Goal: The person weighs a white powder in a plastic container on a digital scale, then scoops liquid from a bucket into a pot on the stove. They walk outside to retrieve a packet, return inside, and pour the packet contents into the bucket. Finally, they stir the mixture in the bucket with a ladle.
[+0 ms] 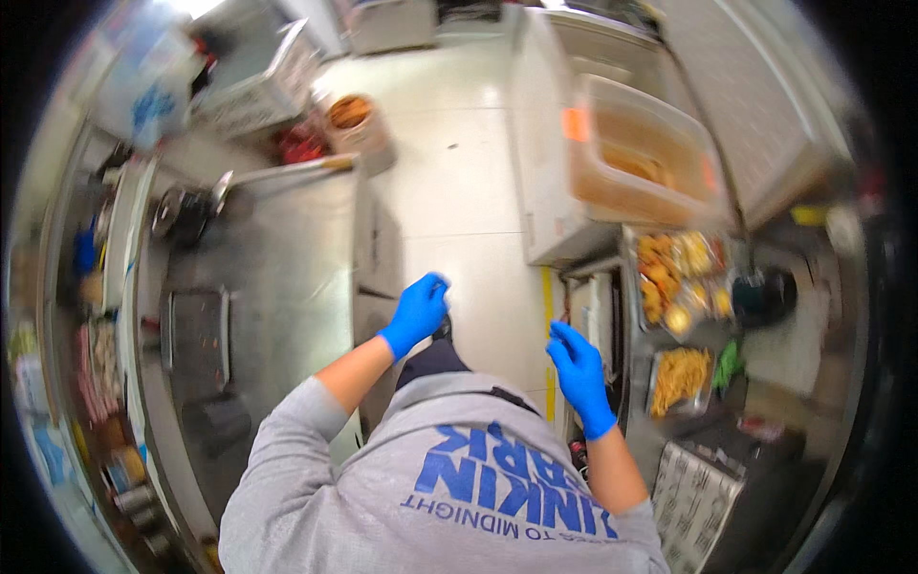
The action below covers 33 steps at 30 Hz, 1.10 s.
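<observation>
My left hand (419,316), in a blue glove, hangs over the tiled floor beside the edge of a metal worktable (287,251); its fingers are curled, and whether they hold anything does not show. On the other side, my right hand (577,373), gloved in blue too, is near the front of the right-hand counter, fingers loosely bent, with no object visible in it. Right of that hand, a metal tray (643,326) holds fried pieces and bagged food. Nearer to me sits a smaller tray of yellowish strips (680,380). Neither hand touches these trays.
A large clear plastic tub (638,194) with brownish contents stands ahead on the right. Beyond the left worktable is a white bucket (366,147) of orange-brown contents. An empty-looking rectangular tray (197,333) lies on that worktable. Between the counters runs a pale tiled floor (462,186).
</observation>
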Tool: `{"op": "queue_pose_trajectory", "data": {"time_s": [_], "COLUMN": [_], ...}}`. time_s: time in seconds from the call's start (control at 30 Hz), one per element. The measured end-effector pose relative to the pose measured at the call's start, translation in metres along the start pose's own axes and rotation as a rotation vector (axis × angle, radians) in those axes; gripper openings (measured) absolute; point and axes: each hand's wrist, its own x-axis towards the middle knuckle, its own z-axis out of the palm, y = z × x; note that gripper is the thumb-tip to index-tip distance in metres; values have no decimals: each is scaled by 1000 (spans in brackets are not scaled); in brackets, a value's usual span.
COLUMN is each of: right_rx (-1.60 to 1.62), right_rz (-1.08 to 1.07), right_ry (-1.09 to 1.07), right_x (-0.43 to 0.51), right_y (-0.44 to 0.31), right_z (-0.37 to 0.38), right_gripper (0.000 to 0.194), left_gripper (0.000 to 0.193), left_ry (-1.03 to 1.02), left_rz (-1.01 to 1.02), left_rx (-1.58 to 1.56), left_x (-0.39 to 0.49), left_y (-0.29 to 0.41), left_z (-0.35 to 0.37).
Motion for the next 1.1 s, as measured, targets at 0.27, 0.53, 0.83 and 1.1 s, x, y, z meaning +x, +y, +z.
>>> {"op": "queue_pose_trajectory", "data": {"time_s": [0.27,0.53,0.83,1.1], "right_rx": [810,1270,466,-260], "right_rz": [320,492,-674,-936], "right_ry": [-473,-947,-882,-646], "right_x": [219,346,538,798], "right_y": [-54,-138,-337,-270], "right_z": [170,221,199,310], "right_gripper": [46,47,74,53], "left_gripper": [53,57,84,71], "left_ry": [189,213,459,100], "left_rz": [743,905,-444,-62], "left_rx": [202,452,-1042,-1441], "left_x": [80,226,419,613], "left_y": [115,105,102,147], "left_z": [-47,-102,-227,-255]}}
